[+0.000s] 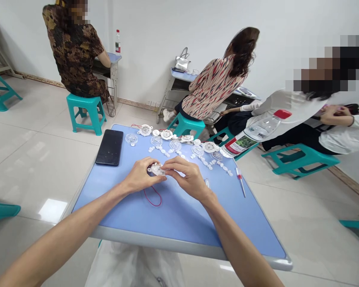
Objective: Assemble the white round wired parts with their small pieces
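My left hand (142,175) and my right hand (187,177) meet above the blue tabletop (179,215), both gripping a small white plastic assembly (156,170) between their fingers. Most of that part is hidden by my fingers. Below my hands lies a loop of thin red cord (153,196). Just beyond my right hand are a small metal piece (207,183) and a red-handled screwdriver (241,181). A black smartphone (109,147) lies face up to the left. Clear plastic domes (156,141) and white plastic rings (166,134) run in a row along the far side, among scattered small white discs (164,152).
A plastic water bottle with a red cap (257,130) sits at the table's right corner, beside a co-worker in a white shirt (290,107). Further co-workers (74,52) (214,85) sit at other desks on teal stools (85,109). The floor is tiled.
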### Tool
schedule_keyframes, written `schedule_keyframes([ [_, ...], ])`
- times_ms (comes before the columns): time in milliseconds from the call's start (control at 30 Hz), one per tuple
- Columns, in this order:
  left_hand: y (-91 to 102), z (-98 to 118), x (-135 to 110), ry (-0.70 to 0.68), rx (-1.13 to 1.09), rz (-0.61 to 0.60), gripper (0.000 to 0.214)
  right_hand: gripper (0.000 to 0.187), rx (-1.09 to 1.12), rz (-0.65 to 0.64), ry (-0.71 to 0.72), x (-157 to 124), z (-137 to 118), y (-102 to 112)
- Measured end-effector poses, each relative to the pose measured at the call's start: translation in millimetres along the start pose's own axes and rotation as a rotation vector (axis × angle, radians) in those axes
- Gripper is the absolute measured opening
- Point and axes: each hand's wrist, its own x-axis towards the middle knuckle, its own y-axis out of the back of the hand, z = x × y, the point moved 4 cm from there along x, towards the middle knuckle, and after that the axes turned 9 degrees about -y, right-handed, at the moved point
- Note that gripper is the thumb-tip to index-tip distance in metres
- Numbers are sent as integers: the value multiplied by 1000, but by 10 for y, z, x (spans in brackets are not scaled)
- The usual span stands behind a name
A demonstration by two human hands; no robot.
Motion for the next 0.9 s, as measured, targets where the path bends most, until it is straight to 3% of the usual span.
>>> schedule_keyframes([
  [567,-13,-2,-9,-22,-7,-4,34,14,-66,-8,54,-5,14,-3],
  [900,-9,1,-2,-11,18,-12,34,19,-99,-53,17,-8,-12,33],
])
